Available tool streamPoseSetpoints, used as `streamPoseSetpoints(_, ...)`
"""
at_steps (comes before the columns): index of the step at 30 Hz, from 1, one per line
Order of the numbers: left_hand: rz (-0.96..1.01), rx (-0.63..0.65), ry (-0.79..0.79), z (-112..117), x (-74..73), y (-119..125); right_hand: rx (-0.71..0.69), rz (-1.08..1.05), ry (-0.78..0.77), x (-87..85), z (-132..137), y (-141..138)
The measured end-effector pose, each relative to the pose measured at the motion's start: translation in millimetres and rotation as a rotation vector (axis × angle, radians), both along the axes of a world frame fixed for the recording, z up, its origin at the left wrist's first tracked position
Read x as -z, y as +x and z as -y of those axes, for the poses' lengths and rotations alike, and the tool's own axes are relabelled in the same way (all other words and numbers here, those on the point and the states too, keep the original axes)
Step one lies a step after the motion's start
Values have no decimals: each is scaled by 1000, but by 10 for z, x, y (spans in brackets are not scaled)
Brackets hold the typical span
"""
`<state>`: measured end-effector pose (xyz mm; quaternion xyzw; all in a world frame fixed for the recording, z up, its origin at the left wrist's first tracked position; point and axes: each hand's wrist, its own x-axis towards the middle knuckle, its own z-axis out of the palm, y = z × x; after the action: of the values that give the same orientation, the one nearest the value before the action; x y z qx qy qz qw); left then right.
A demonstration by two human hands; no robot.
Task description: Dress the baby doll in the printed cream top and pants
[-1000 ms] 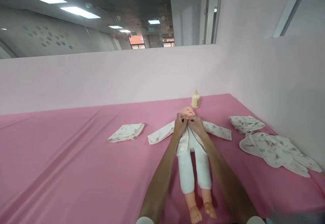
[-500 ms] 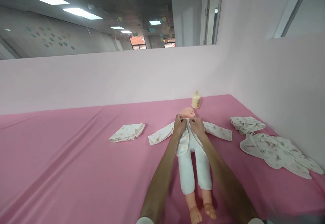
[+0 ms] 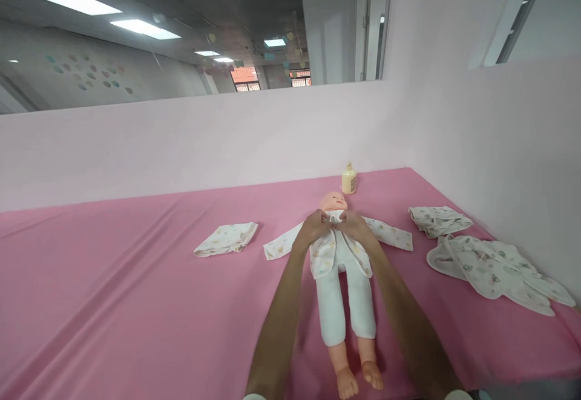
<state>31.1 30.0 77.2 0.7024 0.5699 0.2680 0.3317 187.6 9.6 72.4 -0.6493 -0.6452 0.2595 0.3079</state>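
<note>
A baby doll (image 3: 330,309) lies on its back, head away from me, its feet pointing my way. It wears a white patterned baby shirt (image 3: 322,256) whose sleeves spread out to both sides and whose front hangs apart below the chest. My left hand (image 3: 316,227) is closed on the shirt's left front edge near the neck. Opposite it, my right hand (image 3: 353,226) pinches the other front edge, and the two hands nearly meet. Small details between the fingertips are hidden.
Pink sheeting (image 3: 136,303) covers the surface. To the left lies a folded patterned cloth (image 3: 226,239). A cream pump bottle (image 3: 349,180) stands behind the doll's head. On the right are a folded garment (image 3: 439,221) and a spread-out garment (image 3: 497,270), near the wall.
Both hands have moved slightly down the shirt front from the neck, and their wrists have turned outward. The shirt's lower front flaps lie wider apart now.
</note>
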Motion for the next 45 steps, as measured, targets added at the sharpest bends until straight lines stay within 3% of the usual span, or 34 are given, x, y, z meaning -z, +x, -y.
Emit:
streamPoseSetpoints(5, -281, -17, 77, 121, -32, 94, -52, 141, -86, -93, 117, -33)
streamPoseSetpoints(13, -395, -163, 226, 167, -115, 121, -56, 132, -5, -123, 73, 44)
streamPoseSetpoints(22, -332, -220, 276, 218, -191, 183, 1, -99, 43, -140, 44, 152)
streamPoseSetpoints(28, -491, -244, 199, 221, -151, 121, 82, 34, 73, -69, 7, 177)
streamPoseSetpoints(36, -457, -206, 154, 122, -11, 32, -32, 149, -22, -129, 80, 234)
streamPoseSetpoints(41, -413, -213, 202, 120, -37, 26, -16, 167, -24, -219, 127, 254)
streamPoseSetpoints(45, -309, -158, 243, 156, -60, 119, -24, 53, 8, -273, 145, 254)
